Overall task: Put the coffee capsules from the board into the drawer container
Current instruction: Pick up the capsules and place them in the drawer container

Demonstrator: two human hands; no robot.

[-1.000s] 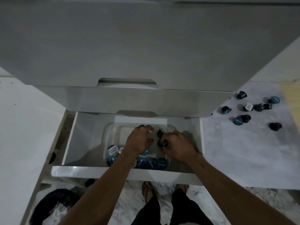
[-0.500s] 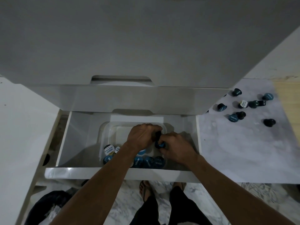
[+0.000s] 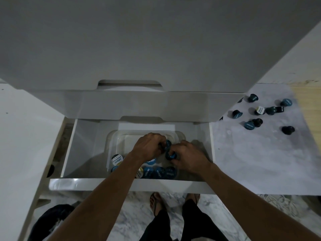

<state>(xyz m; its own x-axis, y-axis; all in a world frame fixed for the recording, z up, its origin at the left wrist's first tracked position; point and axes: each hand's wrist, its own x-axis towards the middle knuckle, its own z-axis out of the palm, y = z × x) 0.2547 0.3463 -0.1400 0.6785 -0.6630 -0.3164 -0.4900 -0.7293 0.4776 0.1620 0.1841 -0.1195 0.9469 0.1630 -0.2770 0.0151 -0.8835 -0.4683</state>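
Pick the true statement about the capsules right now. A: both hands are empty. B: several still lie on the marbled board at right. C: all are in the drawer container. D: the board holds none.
B: a scatter of capsules still lies on the marbled board, while the left hand and right hand each hold a capsule over the drawer container.

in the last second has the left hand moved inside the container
Yes. The left hand has shifted right across the container, toward the right hand; both now grip capsules almost touching near the container's middle.
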